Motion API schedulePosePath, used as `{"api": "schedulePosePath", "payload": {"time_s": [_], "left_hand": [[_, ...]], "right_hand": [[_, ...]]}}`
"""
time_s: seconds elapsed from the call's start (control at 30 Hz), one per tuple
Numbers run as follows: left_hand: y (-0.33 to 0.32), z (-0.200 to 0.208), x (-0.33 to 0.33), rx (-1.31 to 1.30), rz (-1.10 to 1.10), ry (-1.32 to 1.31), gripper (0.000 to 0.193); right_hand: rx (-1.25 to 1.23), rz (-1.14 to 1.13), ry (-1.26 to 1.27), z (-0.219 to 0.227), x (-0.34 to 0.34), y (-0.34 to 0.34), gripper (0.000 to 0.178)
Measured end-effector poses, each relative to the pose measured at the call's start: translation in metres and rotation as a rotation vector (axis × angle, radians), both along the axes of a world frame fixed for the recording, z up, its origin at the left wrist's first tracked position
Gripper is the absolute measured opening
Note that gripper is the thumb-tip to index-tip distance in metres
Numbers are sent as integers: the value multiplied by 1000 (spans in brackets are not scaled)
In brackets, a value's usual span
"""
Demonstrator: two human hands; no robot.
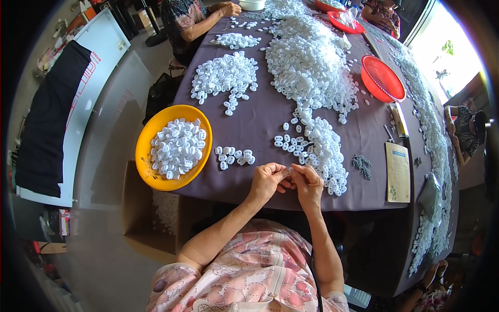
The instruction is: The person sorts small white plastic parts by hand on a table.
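Observation:
My left hand (267,182) and my right hand (309,185) meet just over the table's near edge, fingertips pinched close together. Whatever they hold between them is small and mostly hidden by the fingers. Right beside my right hand lies a pile of small white oval plastic pieces (326,148), with dark marks or holes on their faces. A few looser pieces (289,142) are spread at its left side. To the left of my left hand sits a small group of similar white pieces (235,157). Farther left, a yellow bowl (145,132) holds many of them.
A dark cloth covers the table (244,125). Large white heaps (306,57) run toward the far end. Right of my hands lie grey-green strands (362,166) and a brown notebook (397,174); a red basket (378,79) stands beyond. An open cardboard box (140,229) is below left. Other people sit around.

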State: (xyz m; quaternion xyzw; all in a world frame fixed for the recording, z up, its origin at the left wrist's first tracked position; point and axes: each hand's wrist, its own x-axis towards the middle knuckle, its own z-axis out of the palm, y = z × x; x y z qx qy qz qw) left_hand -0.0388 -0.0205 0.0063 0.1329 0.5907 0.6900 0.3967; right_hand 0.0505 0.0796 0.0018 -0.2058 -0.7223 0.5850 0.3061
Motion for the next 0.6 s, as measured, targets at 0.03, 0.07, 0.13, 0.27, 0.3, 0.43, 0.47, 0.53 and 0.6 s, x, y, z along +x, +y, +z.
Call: {"api": "schedulePosePath", "payload": {"time_s": [0.03, 0.07, 0.13, 0.27, 0.3, 0.43, 0.47, 0.53, 0.6], "left_hand": [[0, -2, 0, 4, 11, 23, 16], [1, -5, 1, 3, 11, 23, 16], [4, -6, 2, -38, 68, 67, 16], [7, 0, 5, -44, 109, 40, 16], [7, 0, 7, -16, 132, 14, 16], [9, 0, 6, 17, 165, 13, 16], [8, 1, 7, 17, 165, 12, 16], [8, 6, 9, 29, 176, -22, 16], [8, 2, 10, 21, 173, -26, 15]], "right_hand": [[3, 10, -14, 1, 0, 0, 14], [2, 10, -14, 1, -1, 0, 14], [44, -13, -37, 1, -3, -1, 13], [99, -32, -17, -4, -3, -1, 17], [185, -30, 14, -3, -2, -2, 22], [204, -27, 38, 6, -3, -10, 34], [203, -27, 38, 5, -2, -9, 34], [260, -40, -13, 2, -2, -7, 37], [290, -37, -8, -3, -2, -5, 38]]}}
